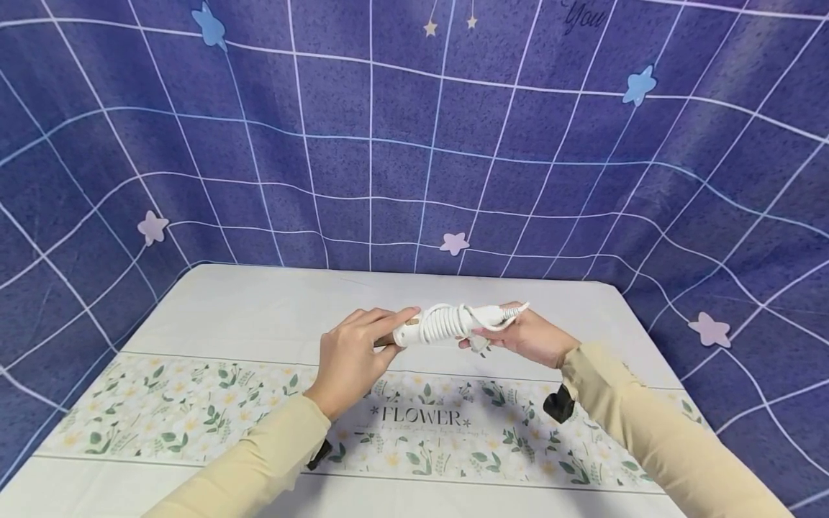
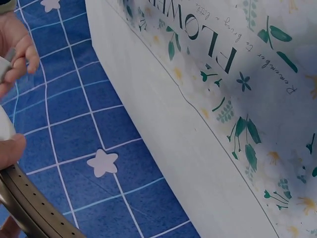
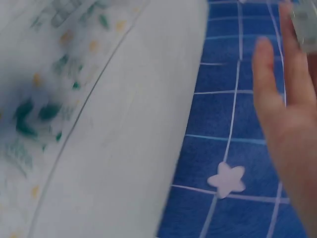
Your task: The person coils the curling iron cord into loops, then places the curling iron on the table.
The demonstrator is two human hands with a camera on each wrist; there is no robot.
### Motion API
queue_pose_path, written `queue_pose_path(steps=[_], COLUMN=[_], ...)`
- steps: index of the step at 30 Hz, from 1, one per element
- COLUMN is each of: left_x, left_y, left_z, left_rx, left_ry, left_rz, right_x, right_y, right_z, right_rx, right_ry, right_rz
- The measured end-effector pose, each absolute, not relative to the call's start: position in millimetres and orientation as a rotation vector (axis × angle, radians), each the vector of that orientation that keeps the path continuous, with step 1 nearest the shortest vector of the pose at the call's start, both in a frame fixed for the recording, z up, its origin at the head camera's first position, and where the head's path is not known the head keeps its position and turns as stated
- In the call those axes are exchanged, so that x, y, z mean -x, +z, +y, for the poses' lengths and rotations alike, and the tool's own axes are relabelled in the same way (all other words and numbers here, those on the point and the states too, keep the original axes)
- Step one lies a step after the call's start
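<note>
A white hair styling iron, its cord coiled around the handle, is held up over the table. My left hand grips its brown end, whose curved barrel shows a row of small dark holes in the left wrist view. At the other end my right hand holds the cord by its pale plug, just under the handle's tail. Only part of this plug appears in the right wrist view, beside the fingers. The left palm covers most of the barrel.
Below the hands lies a white table cover with a floral band reading FLOWER. A blue-purple grid curtain with star shapes surrounds the table's back and sides. Dark straps sit at the wrists.
</note>
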State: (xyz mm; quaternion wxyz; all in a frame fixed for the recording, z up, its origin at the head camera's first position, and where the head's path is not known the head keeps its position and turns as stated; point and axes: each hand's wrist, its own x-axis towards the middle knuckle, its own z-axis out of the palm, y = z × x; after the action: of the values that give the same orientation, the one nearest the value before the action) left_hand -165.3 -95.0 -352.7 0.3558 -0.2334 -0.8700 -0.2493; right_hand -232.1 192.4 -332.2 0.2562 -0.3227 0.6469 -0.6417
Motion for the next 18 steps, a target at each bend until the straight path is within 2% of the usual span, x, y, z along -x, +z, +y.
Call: queue_pose_path(steps=[4,12,18], left_x=[164.5,165.5,168.6], left_y=[-353.1,-353.5,-353.3], left_z=[-95.0,-93.3,-89.9], left_rx=[0.558,0.449,0.422], left_ry=[-0.636,-0.603,-0.591], left_rz=[-2.298,-2.441,-2.529], right_x=[219.9,200.3,184.9], right_y=[-335.1,-340.8,-345.0], right_z=[181.9,170.0,157.7], right_rx=[0.805,0.741,0.736], right_ry=[-1.629,-1.473,-1.299], right_rz=[2.150,2.345,2.786])
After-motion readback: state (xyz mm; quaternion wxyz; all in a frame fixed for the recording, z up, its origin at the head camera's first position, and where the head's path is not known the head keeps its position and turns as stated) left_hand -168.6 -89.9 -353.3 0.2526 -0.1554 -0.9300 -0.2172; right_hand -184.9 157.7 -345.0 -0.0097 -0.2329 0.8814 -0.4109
